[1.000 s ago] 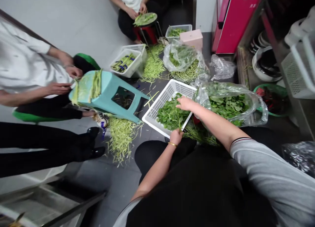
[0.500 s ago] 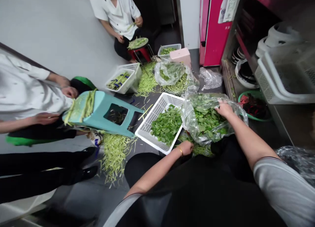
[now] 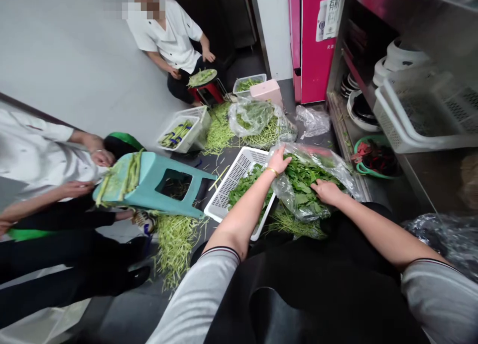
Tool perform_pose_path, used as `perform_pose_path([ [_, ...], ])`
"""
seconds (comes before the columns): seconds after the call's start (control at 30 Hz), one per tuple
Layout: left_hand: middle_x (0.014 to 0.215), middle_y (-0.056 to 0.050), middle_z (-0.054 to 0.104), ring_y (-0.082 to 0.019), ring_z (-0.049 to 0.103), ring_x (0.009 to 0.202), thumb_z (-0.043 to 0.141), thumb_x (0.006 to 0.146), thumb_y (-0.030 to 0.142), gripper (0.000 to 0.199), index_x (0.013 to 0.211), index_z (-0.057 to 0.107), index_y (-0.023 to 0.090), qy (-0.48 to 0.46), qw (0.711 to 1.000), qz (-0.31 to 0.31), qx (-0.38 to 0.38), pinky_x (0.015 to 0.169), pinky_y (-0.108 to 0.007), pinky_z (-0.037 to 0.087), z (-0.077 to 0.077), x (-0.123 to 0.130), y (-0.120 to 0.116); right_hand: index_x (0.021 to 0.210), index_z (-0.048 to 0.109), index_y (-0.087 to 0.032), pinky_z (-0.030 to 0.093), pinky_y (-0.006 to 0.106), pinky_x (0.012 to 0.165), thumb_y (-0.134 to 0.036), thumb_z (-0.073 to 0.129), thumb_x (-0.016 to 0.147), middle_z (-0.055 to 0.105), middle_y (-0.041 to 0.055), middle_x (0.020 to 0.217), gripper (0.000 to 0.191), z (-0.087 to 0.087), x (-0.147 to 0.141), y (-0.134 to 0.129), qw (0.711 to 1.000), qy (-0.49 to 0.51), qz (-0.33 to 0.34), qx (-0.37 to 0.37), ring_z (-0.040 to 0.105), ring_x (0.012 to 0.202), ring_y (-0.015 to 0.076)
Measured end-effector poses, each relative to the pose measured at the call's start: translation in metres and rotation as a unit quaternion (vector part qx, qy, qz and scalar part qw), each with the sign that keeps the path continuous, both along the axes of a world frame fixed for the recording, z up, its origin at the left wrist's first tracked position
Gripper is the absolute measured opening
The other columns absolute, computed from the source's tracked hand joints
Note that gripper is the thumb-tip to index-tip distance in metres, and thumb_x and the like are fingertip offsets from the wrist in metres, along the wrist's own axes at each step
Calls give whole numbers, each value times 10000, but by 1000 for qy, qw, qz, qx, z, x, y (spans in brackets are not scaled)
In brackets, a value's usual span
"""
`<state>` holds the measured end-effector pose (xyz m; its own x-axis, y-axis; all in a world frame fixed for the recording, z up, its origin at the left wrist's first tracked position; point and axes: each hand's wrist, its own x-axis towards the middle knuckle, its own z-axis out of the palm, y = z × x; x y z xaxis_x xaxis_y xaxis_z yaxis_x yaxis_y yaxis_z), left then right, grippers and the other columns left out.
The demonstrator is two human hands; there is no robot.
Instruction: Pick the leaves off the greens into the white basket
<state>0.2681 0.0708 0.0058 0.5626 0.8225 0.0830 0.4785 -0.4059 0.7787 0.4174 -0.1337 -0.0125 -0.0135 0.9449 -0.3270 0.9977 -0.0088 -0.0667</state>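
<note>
A clear plastic bag [image 3: 338, 166] full of leafy greens [image 3: 298, 182] lies open in front of me. My left hand [image 3: 278, 161], with a gold bracelet at the wrist, rests at the bag's left edge, thumb apart from the fingers. Among the leaves is my right hand [image 3: 326, 190], its fingers bent around some greens; the fingertips are partly hidden. Left of the bag stands a white perforated basket [image 3: 221, 199], holding picked leaves [image 3: 244, 185] partly covered by my left forearm. Thin green stems [image 3: 293, 223] lie on the floor below the bag.
Two co-workers in white sit at a teal stool [image 3: 145, 177] and a round stool [image 3: 203, 78] with stems on top. Stem piles [image 3: 175, 249] and another bag [image 3: 261, 120] cover parts of the floor. A metal shelf [image 3: 418, 172] with baskets is on the right.
My left hand has risen from the stems below the basket to the bag's left edge. My right hand has moved left and down, from the bag's far right side into the leaves.
</note>
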Motion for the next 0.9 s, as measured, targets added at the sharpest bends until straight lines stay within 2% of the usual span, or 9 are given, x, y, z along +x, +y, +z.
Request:
perform_pose_path([
  [0.07,1212,-155,612,-288,550,1155,742,674,259,551,1200,611,155,-13,1000,6,16,1044,-411,381,6,3,10,1224,611,-200,451,288,806,-234,542,822,637,121,1134,409,11,27,2,997,69,-16,-13,636,939,215],
  [0.13,1081,-122,672,-266,606,1036,711,712,290,395,1087,673,171,13,999,-23,26,980,-384,431,10,6,8,1158,654,-232,452,256,808,-236,487,848,689,46,1055,352,25,58,9,988,144,-54,-6,646,892,172],
  [0.23,984,-92,695,-243,623,923,637,781,298,254,1003,713,202,86,989,-111,50,907,-356,459,7,15,-19,1085,687,-185,458,270,790,-223,446,857,716,66,998,334,39,85,20,984,99,-143,29,652,892,192],
  [0.33,1103,-102,662,-269,574,1018,686,739,269,373,1111,676,237,158,963,-190,113,941,-378,418,-5,23,-60,1108,682,-167,455,299,821,-250,520,828,690,123,1105,334,36,77,29,989,15,-149,-8,633,1002,236],
  [0.43,1034,-128,664,-287,536,1052,636,761,183,292,1046,686,218,242,939,-199,142,974,-431,366,-19,20,-83,1105,682,-134,470,309,798,-217,570,791,677,166,1120,343,26,62,30,988,-2,-143,-63,645,990,258],
  [0.57,860,-135,664,-270,552,977,533,781,111,226,870,722,194,248,945,-172,122,930,-395,387,-22,1,-67,1205,618,-68,479,362,813,-184,475,844,632,241,1170,405,24,61,23,979,-31,-197,-36,630,1036,304],
  [0.73,767,-95,660,-250,593,869,615,734,170,136,764,735,228,159,971,-156,89,869,-337,424,-15,-10,-42,1025,717,-105,500,347,782,-402,636,774,684,211,1057,397,16,35,19,984,3,-134,-120,650,994,304],
  [0.83,787,-81,677,-226,607,821,608,759,199,131,785,732,232,189,968,-139,89,829,-314,445,-15,-11,-43,1012,725,-91,501,346,756,-357,655,760,690,218,1037,373,10,23,19,984,4,-130,-119,660,966,303],
  [0.9,797,-83,680,-221,612,813,589,779,211,142,796,730,219,212,964,-131,95,820,-312,450,-14,-15,-46,1034,720,-93,491,353,768,-322,590,810,683,221,1070,347,16,31,16,985,-13,-140,-101,652,985,303],
])
